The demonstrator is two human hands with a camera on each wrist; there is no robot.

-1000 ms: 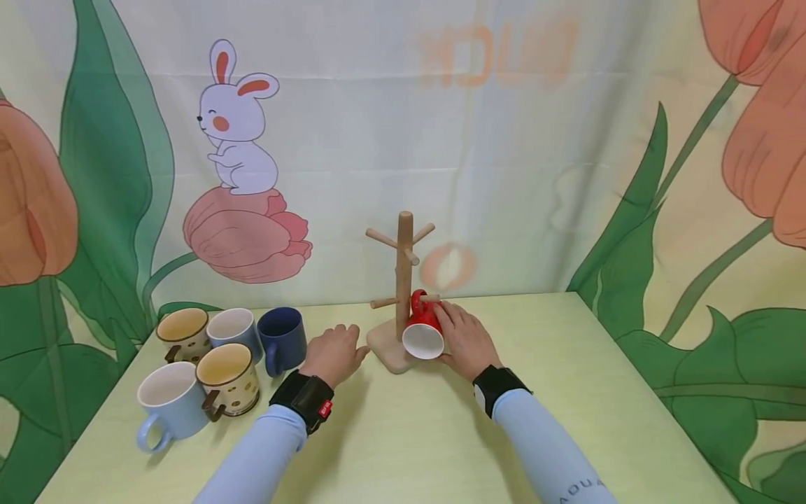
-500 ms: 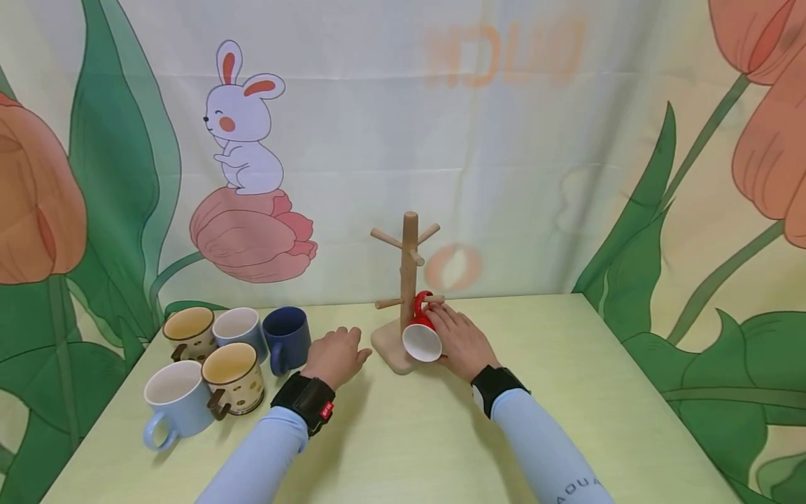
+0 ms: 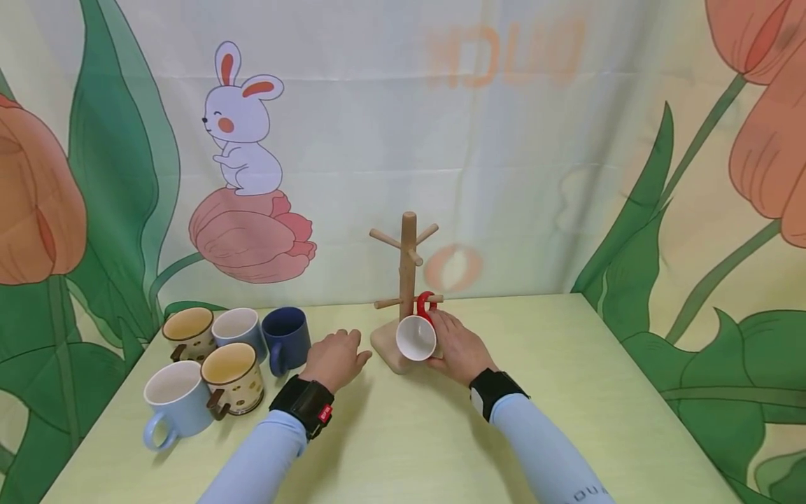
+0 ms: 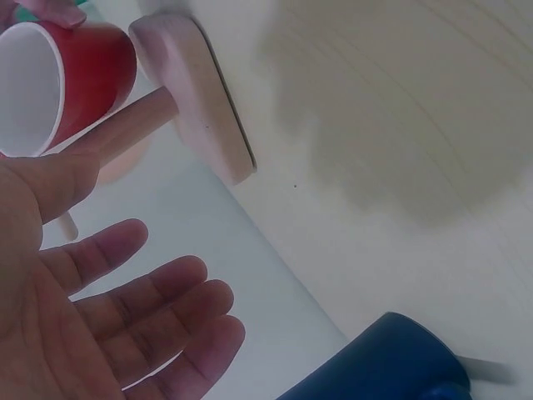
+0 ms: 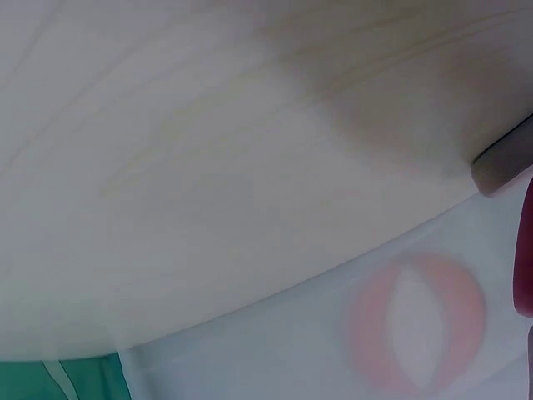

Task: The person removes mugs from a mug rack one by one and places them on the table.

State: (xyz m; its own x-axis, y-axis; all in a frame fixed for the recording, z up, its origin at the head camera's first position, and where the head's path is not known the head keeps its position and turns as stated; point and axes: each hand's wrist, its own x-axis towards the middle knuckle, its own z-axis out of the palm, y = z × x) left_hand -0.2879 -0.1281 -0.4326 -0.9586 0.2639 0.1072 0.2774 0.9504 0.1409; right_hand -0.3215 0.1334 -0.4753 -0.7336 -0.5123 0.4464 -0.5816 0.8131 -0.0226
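Observation:
My right hand [image 3: 462, 348] grips the side of a red mug [image 3: 415, 338] with a white inside, its mouth facing me. The mug's handle [image 3: 423, 305] points up at the lower right peg [image 3: 436, 299] of a wooden mug tree [image 3: 408, 269], overlapping it. In the left wrist view the red mug [image 4: 98, 71] appears beside the post, above the base [image 4: 200, 108]. Only the mug's edge [image 5: 525, 258] shows in the right wrist view. My left hand [image 3: 336, 358] holds nothing, fingers extended, between a navy mug [image 3: 286, 336] and the mug tree.
On the left of the table [image 3: 403, 448] stand two light blue mugs, one in front [image 3: 178, 402] and one behind [image 3: 239, 329], plus two cream-and-brown patterned mugs [image 3: 233, 378]. A printed curtain [image 3: 352, 105] hangs behind the table's far edge.
The red mug has tilted and shifted slightly left in my right hand, its mouth turning more toward me. Its handle still overlaps the lower right peg. My left hand stays almost still.

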